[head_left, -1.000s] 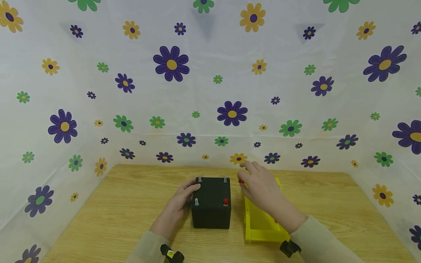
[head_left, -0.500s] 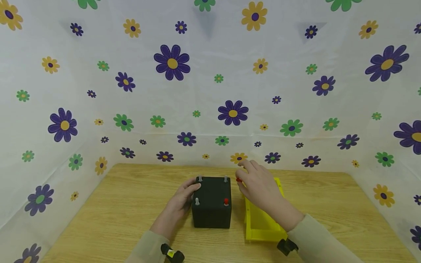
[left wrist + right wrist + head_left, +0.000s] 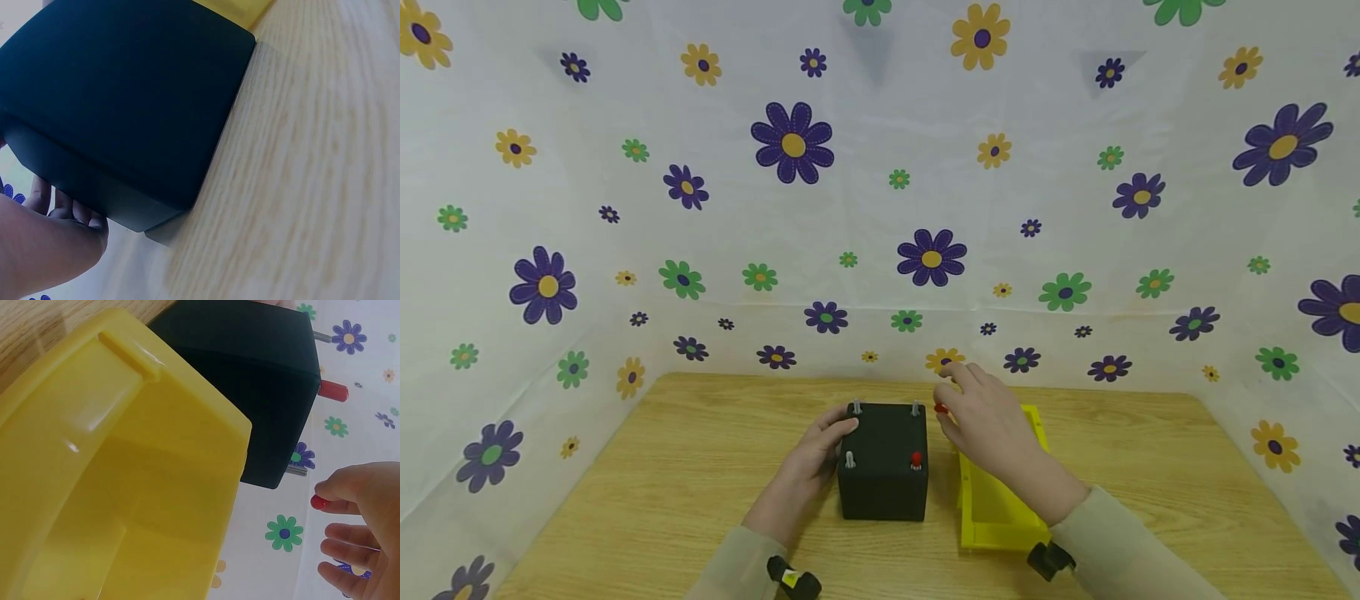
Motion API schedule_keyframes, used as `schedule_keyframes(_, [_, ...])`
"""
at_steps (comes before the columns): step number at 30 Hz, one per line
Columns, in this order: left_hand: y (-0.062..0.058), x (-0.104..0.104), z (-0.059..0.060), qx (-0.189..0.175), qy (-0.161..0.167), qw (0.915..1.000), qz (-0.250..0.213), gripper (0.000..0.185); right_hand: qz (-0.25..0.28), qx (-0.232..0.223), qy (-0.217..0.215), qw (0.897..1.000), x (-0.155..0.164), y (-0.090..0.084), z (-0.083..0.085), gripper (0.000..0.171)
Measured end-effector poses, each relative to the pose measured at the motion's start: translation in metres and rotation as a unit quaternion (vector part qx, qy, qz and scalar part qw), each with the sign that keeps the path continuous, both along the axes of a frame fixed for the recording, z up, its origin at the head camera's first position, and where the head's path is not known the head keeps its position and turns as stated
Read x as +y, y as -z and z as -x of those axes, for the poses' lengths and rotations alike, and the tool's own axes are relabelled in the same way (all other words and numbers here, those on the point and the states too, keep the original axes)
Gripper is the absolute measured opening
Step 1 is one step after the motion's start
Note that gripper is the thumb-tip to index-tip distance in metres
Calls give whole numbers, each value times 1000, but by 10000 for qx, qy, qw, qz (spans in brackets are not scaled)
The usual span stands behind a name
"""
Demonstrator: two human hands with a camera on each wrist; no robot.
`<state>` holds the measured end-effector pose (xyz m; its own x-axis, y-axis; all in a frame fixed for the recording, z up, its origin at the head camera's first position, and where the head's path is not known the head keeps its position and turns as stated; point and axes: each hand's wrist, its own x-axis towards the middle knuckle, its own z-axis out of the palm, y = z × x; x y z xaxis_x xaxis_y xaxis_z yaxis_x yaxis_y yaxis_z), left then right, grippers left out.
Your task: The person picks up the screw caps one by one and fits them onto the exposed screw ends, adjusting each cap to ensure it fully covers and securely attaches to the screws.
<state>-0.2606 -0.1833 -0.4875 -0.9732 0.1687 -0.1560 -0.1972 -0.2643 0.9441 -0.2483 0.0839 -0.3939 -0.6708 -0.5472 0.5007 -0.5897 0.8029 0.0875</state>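
A black box [image 3: 886,492] stands on the table with metal posts at its top corners. My left hand [image 3: 815,450] holds its left side, thumb over the top edge and fingers against the side. A red cap [image 3: 917,459] covers the front right post; the front left post [image 3: 850,459], back left post [image 3: 857,407] and back right post [image 3: 915,407] are bare metal. My right hand [image 3: 988,423] pinches another small red cap [image 3: 319,502] between thumb and index finger, to the right of the back right post and apart from it. Its other fingers are loosely bent.
Right of the box, a yellow bin [image 3: 1000,536] stands on the wooden table [image 3: 700,483], partly hidden under my right forearm. A white flowered sheet [image 3: 865,208] hangs around the back and sides of the table. Dark wrist cameras sit on both sleeves.
My right hand has moved slightly left with the red cap, from over the bin toward the back right post. The left hand and the box have stayed in place.
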Motion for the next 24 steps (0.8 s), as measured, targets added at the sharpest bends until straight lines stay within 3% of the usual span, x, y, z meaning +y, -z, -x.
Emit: schedule_keyframes(24, [-1,-1,-1,-10,101,9999,38,47,275,248,-294,9989,-6,5,6,22])
